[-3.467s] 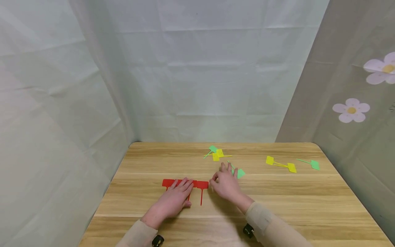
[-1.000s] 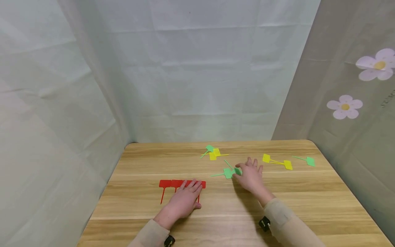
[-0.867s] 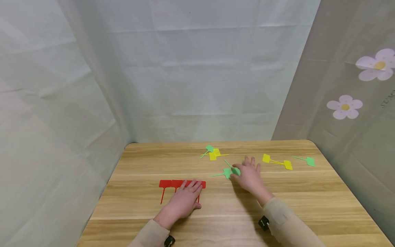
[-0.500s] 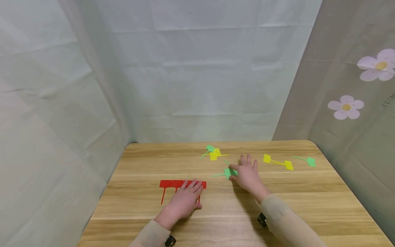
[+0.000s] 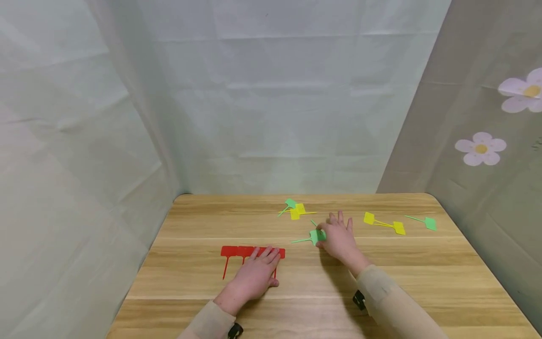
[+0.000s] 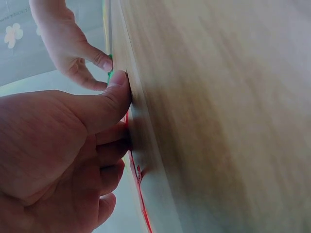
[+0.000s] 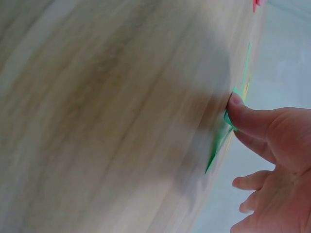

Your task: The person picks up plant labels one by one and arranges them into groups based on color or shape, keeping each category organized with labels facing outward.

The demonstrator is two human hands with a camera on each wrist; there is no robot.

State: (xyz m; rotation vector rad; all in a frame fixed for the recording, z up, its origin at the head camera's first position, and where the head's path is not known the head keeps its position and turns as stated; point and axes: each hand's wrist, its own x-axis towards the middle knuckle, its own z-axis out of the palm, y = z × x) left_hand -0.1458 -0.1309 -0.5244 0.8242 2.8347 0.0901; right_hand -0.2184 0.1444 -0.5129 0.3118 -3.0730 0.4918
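Several red T-shaped plant labels (image 5: 229, 251) lie edge to edge in a row, stems toward the person. My left hand (image 5: 255, 277) rests on the right part of the row with fairly straight fingers, hiding some of the labels. To its right, my right hand (image 5: 340, 241) pinches a green plant label (image 7: 228, 118) between thumb and index finger, low over the table. Another green plant label (image 5: 314, 237) lies against it, stem pointing left. In the left wrist view the left thumb and fingertips are down at the tabletop, along the red labels (image 6: 137, 180).
A small pile of yellow labels (image 5: 295, 214) and a green label (image 5: 290, 203) lies at the back of the wooden table (image 5: 203, 221). Two yellow labels (image 5: 399, 228) and another green label (image 5: 430, 223) lie at the right. Pale curtains (image 5: 271, 117) enclose the table.
My right hand has left the red row's end for the green labels, then shifted slightly left, bringing one over the other. My left hand slid right along the row and now stays there.
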